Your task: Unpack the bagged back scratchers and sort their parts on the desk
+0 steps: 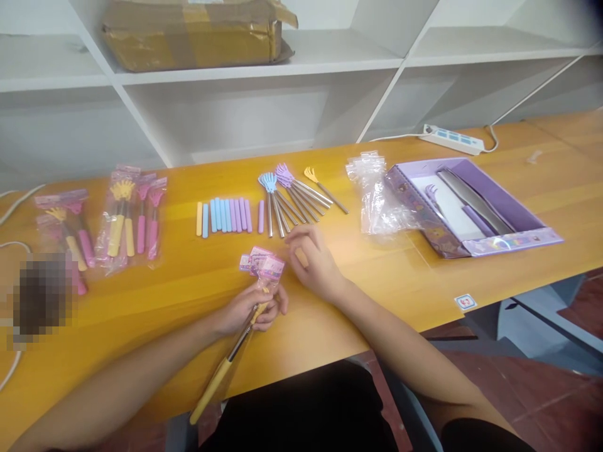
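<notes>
My left hand is closed around the head end of a yellow-handled back scratcher, whose metal shaft slants down toward the table's front edge. Clear plastic seems to wrap it. Just above those fingers lie several pink printed header cards. My right hand hovers to their right with fingers loosely curved; no object shows in it. Beyond it, metal rods with blue claw heads and purple claw heads fan out, beside one with a yellow claw. Loose blue and purple handle sleeves line up to the left.
Bagged back scratchers lie at the left. Clear plastic bags rest against an open purple box holding loose parts. A power strip sits at the back right. White shelves with a cardboard box rise behind the table.
</notes>
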`<state>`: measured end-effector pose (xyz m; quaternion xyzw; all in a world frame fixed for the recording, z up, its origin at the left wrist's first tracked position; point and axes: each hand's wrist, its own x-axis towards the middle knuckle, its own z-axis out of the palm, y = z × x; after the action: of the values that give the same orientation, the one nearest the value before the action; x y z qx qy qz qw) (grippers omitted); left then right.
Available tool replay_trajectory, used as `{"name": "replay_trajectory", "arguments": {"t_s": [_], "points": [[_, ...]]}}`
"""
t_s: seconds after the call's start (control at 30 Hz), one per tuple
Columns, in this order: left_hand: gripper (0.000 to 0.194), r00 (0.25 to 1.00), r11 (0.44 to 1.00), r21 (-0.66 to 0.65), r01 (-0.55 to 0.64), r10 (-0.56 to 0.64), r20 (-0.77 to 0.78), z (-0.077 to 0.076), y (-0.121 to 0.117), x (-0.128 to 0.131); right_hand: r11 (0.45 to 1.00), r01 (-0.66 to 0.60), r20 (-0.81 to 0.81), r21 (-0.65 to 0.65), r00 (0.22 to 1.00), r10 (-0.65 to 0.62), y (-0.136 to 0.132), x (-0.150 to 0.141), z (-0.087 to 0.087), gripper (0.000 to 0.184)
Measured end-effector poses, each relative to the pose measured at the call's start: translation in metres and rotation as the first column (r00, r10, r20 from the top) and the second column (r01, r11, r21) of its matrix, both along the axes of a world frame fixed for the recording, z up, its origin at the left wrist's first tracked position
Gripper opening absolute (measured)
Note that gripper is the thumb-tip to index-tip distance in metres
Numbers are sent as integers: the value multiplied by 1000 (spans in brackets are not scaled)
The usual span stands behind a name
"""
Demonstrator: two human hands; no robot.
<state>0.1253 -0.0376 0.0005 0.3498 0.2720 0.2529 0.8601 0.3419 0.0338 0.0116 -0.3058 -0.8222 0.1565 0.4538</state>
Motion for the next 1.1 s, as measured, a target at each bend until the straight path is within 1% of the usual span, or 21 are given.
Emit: {"name": "replay_trajectory", "arguments": {"t_s": [0.1,0.17,0.23,0.3,0.37,0.43,0.5,0.6,0.67,0.7,0.77,0.8,0.83,0.87,0.9,0.93,0.97,1.0,1.03,1.07,1.1], "points": [[33,1000,1000,8,17,-17,-10,0,0,-1,998,-62,-11,-23,998,62,1,2,4,20],[33,1000,1000,18,24,-24,-1,1,0,0,991,-117,-4,-69,993,117,0,3,8,21],[32,1000,999,22,24,-24,11,2,0,0,972,-166,-25,-165,986,164,-1,4,11,19],[30,999,1000,21,17,-18,27,2,0,1,937,-219,-63,-273,976,209,-1,4,15,12],[29,999,1000,22,16,-18,47,1,-1,2,904,-255,-98,-343,967,235,-1,5,17,5],[28,998,999,25,23,-25,60,1,-1,1,898,-239,-132,-369,970,204,0,6,19,10],[30,997,999,26,36,-38,60,1,-1,1,911,-189,-181,-368,975,129,1,8,20,14],[47,996,998,25,62,-63,60,1,-2,-1,915,-116,-291,-387,957,-2,5,8,16,20],[55,993,996,23,92,-93,66,-1,-2,-2,887,-99,-322,-452,945,-59,9,5,9,24],[56,992,994,20,108,-109,70,-2,-2,-2,861,-99,-302,-499,951,-66,11,2,4,27],[55,988,991,10,130,-130,82,-4,-2,-3,807,-83,-201,-584,979,-45,14,-2,-3,32],[54,988,992,2,127,-126,87,-4,-2,-3,800,-51,-145,-598,988,-46,15,-4,-5,34],[52,989,994,-6,113,-112,92,-4,-1,-3,812,-9,-108,-583,992,-67,15,-4,-6,38],[50,991,995,-15,96,-94,96,-4,0,-3,835,27,-99,-549,990,-97,14,-3,-4,43],[48,992,996,-24,82,-79,102,-3,1,-2,857,37,-113,-514,987,-111,12,0,-1,48],[45,992,997,-34,72,-68,108,-2,3,-2,865,7,-136,-501,987,-87,10,3,3,53],[42,992,997,-43,70,-65,113,-1,4,-2,852,-61,-154,-520,988,-23,7,6,9,56],[38,990,996,-50,80,-73,117,0,5,-2,812,-149,-151,-564,986,76,5,9,14,55],[35,989,994,-52,95,-88,120,2,6,-3,753,-225,-133,-619,974,182,2,11,18,53],[33,987,993,-49,110,-103,121,2,6,-3,696,-269,-106,-666,957,268,0,12,22,49],[34,986,992,-41,123,-117,120,3,6,-3,659,-282,-75,-697,943,324,-3,11,25,45]]}}
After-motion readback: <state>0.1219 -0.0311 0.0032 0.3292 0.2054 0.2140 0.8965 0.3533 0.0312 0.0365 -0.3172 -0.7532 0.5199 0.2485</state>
